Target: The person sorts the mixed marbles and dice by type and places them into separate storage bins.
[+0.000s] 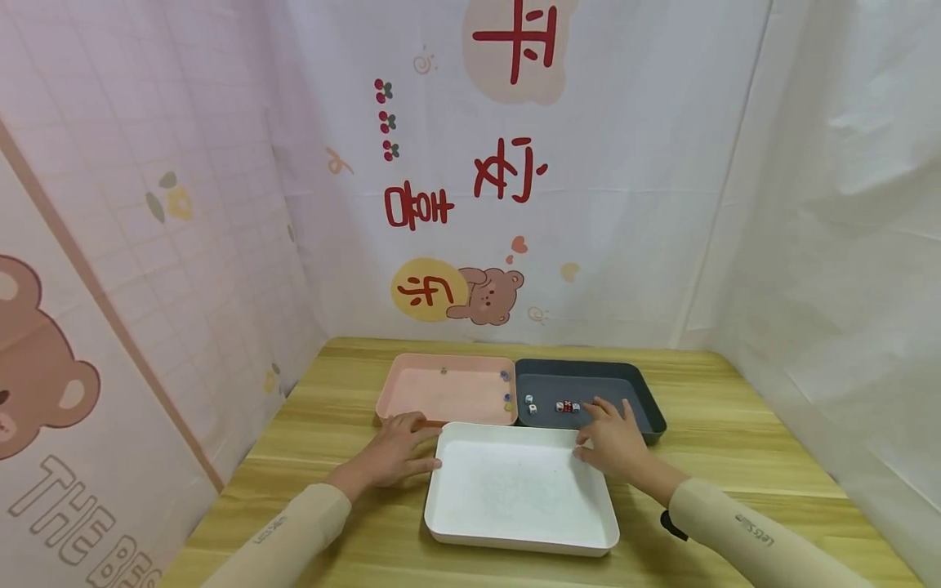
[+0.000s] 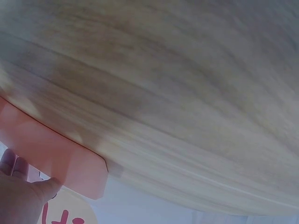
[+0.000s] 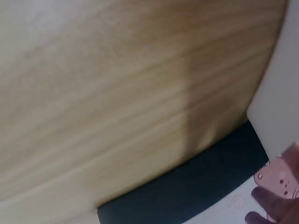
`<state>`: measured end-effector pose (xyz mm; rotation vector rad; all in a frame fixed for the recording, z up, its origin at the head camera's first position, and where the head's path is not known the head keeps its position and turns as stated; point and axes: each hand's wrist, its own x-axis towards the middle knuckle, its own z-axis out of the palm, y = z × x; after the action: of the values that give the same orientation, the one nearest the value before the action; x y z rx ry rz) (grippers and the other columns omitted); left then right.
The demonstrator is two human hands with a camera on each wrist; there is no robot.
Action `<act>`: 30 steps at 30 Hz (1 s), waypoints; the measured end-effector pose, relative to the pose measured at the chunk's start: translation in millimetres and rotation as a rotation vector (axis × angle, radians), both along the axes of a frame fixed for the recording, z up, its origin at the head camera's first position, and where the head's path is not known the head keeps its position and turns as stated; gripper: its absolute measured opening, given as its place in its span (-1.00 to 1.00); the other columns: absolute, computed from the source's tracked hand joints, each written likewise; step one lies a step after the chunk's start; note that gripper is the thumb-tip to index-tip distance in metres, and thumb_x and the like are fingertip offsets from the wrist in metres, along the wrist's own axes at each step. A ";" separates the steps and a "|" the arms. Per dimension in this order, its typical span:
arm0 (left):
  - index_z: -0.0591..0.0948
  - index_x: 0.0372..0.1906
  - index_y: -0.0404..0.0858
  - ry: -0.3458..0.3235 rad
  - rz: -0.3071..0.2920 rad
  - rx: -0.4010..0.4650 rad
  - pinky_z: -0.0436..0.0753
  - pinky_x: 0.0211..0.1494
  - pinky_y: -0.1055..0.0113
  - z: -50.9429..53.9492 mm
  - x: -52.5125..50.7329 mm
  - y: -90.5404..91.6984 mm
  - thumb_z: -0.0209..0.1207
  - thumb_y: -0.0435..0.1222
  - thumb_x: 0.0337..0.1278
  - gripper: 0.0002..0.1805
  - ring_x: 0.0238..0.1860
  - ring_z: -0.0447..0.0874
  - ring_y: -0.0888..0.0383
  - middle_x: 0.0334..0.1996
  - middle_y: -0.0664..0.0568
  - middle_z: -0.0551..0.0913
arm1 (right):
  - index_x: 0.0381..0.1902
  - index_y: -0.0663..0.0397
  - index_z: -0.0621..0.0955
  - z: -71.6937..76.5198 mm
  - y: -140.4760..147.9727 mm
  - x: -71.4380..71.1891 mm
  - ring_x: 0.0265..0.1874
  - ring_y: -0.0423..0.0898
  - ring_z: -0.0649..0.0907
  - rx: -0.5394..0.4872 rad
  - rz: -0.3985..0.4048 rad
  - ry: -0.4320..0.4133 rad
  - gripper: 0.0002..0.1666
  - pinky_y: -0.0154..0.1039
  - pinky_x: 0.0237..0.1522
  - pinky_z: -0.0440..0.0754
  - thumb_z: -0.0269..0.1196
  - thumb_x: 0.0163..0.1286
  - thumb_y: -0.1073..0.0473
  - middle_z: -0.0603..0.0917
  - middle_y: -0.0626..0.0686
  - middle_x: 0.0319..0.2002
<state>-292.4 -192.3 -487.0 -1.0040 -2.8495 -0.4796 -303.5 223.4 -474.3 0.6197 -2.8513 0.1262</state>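
A shallow white tray [image 1: 518,482] lies nearest on the wooden table. My left hand [image 1: 397,451] is at its left side, with fingers spread loosely and the tips at the rim. In the left wrist view, that hand [image 2: 21,198] appears beside the wall of the pink tray [image 2: 56,158]. My right hand [image 1: 616,441] is over the white tray's far right corner, thumb and index at the rim, other fingers extended over the dark grey tray [image 1: 625,380]. Nothing is visibly held. Several white dice [image 1: 532,404] and a red die [image 1: 568,406] lie in the dark tray.
The pink tray [image 1: 434,388] stands at the back left, side by side with the dark one. Small blue pieces [image 1: 505,376] and a yellow piece [image 1: 508,407] lie along its right side. Printed white curtains [image 1: 603,204] surround the wooden table [image 1: 742,457].
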 end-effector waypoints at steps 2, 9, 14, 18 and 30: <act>0.49 0.35 -0.18 0.001 0.000 0.000 0.19 0.34 -0.29 -1.2 -0.4 -0.2 0.13 0.15 0.32 -0.33 0.34 0.24 -0.29 0.28 -0.30 0.33 | -0.50 -0.22 0.76 -3.1 -1.3 1.3 0.35 0.33 0.34 0.031 -0.018 0.005 -0.89 0.53 0.25 0.00 0.50 0.10 -0.02 0.54 0.30 0.24; 0.48 0.36 -0.17 -0.006 0.007 0.003 0.18 0.35 -0.30 -1.4 -0.3 -0.2 0.12 0.16 0.32 -0.33 0.35 0.23 -0.28 0.29 -0.29 0.33 | -0.49 -0.15 0.76 -11.1 -6.7 -0.9 0.34 0.31 0.35 0.086 -0.041 0.016 -0.89 0.52 0.25 0.03 0.48 0.12 0.02 0.56 0.30 0.21; 0.49 0.35 -0.18 -0.014 0.004 0.008 0.17 0.34 -0.34 -0.6 -0.1 -0.5 0.12 0.16 0.32 -0.32 0.35 0.23 -0.30 0.30 -0.31 0.32 | -0.57 -0.22 0.71 -11.9 -10.8 -4.2 0.33 0.33 0.36 -0.016 -0.050 -0.011 -0.83 0.54 0.24 0.02 0.53 0.05 0.03 0.58 0.30 0.17; 0.49 0.35 -0.18 -0.015 0.003 0.010 0.17 0.33 -0.35 0.2 -0.3 -0.3 0.12 0.16 0.33 -0.32 0.35 0.23 -0.31 0.30 -0.31 0.32 | -0.60 -0.26 0.70 -11.7 -14.7 -6.7 0.32 0.34 0.36 -0.066 -0.065 -0.028 -0.81 0.54 0.25 0.01 0.56 0.01 0.04 0.60 0.29 0.16; 0.49 0.35 -0.19 -0.006 -0.001 0.007 0.20 0.34 -0.29 0.7 -0.1 -0.8 0.13 0.15 0.33 -0.32 0.34 0.23 -0.29 0.29 -0.29 0.33 | -0.56 -0.28 0.70 3.0 -15.2 -9.6 0.31 0.36 0.36 -0.151 -0.014 -0.085 -0.85 0.55 0.24 0.01 0.44 0.08 0.15 0.59 0.25 0.17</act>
<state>-292.5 -193.1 -486.3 -1.0044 -2.8508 -0.4928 -313.1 208.1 -471.3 0.5767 -2.8918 0.3708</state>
